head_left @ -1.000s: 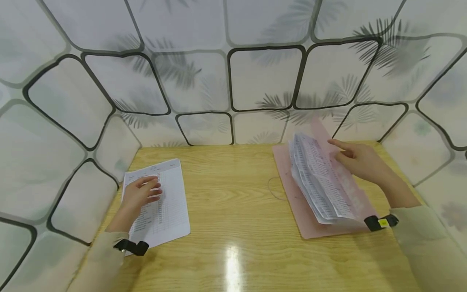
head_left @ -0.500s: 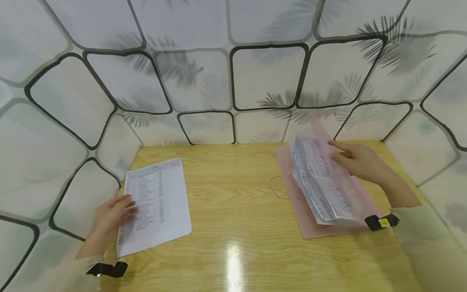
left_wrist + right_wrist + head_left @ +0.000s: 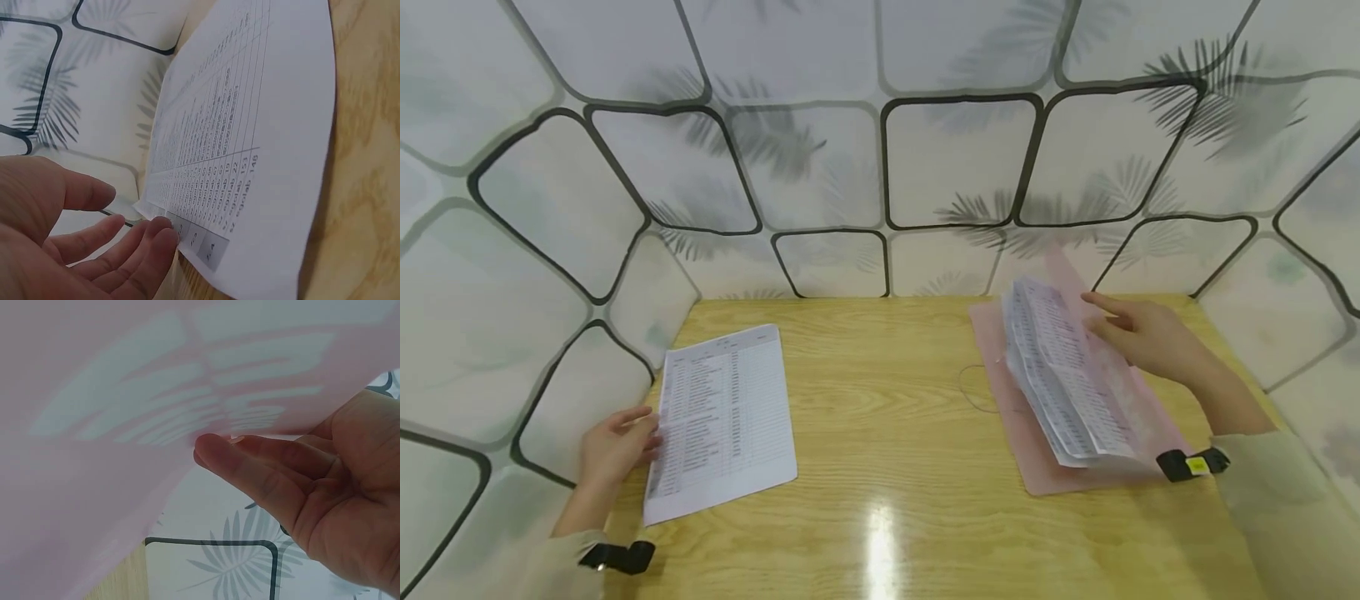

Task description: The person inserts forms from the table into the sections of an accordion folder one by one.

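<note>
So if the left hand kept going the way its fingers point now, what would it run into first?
The left hand lies with its fingers straight, pointing at the near left edge of the printed sheet lying flat on the table. It would meet that edge first; the fingertips look to be already at it, though contact is unclear.

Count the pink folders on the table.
1. The pink folder lies open at the table's right side, holding a sheaf of printed pages; none other shows.

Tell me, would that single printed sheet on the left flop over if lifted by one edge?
Probably. The printed sheet looks like one thin page lying flat on the table, so it would likely sag and weigh little. On that glossy wood it may slide when the left hand at its edge pushes it.
</note>
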A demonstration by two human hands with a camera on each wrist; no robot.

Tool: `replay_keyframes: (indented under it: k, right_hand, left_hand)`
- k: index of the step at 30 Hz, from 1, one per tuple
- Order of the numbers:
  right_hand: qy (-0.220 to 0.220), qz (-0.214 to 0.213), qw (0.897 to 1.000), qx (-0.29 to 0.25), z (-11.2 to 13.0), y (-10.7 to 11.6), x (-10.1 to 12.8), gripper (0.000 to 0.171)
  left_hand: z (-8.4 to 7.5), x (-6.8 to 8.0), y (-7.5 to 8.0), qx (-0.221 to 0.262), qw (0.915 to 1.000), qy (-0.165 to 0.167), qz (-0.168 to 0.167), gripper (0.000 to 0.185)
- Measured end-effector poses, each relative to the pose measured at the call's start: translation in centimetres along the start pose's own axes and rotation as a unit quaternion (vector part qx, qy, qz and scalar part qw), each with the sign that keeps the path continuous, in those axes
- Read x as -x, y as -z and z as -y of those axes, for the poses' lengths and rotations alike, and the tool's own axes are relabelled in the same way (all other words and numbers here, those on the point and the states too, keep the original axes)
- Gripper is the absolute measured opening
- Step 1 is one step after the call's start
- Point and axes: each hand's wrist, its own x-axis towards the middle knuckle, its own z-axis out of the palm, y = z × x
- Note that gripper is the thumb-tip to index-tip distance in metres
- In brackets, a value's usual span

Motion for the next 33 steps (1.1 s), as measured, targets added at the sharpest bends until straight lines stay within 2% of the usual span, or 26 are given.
replay_keyframes:
  k: [5,9,11,13,18,26,29,33]
  right_hand:
    - [0.001,-0.004,1.0,-0.002,-0.2,-0.02,0.22,0.054]
    - [-0.001,-0.003,1.0,0.0,-0.12,0.01,0.22,0.054]
    - [-0.004,-0.001,1.0,0.002,-0.1,0.02,0.19,0.054]
    - [-0.007,0.002,1.0,0.002,-0.11,0.02,0.16,0.054]
    - [-0.008,0.001,1.0,0.001,-0.22,-0.04,0.11,0.054]
    - [-0.002,-0.004,1.0,-0.003,-0.16,0.02,0.3,0.054]
    - [-0.002,-0.006,1.0,-0.004,-0.16,0.04,0.36,0.054]
    - [-0.003,-0.009,1.0,-0.005,-0.2,0.06,0.37,0.054]
  left_hand:
    - [0.54,-0.05,0.04,-0.051,0.9976,-0.034,-0.033,0.053]
    - [0.87,0.02,0.03,-0.109,0.9906,-0.066,-0.05,0.052]
    - [0.98,0.02,-0.01,-0.122,0.9882,-0.075,-0.053,0.05]
    - [1.02,-0.02,-0.06,-0.127,0.9878,-0.076,-0.048,0.05]
    - [0.97,-0.17,-0.17,-0.138,0.9884,-0.063,-0.011,0.047]
    - [0.73,-0.13,0.21,-0.145,0.9868,-0.069,0.022,0.043]
    - [0.61,-0.15,0.42,-0.129,0.9888,-0.065,0.038,0.044]
    - [0.36,-0.29,0.48,-0.082,0.9938,-0.044,0.06,0.048]
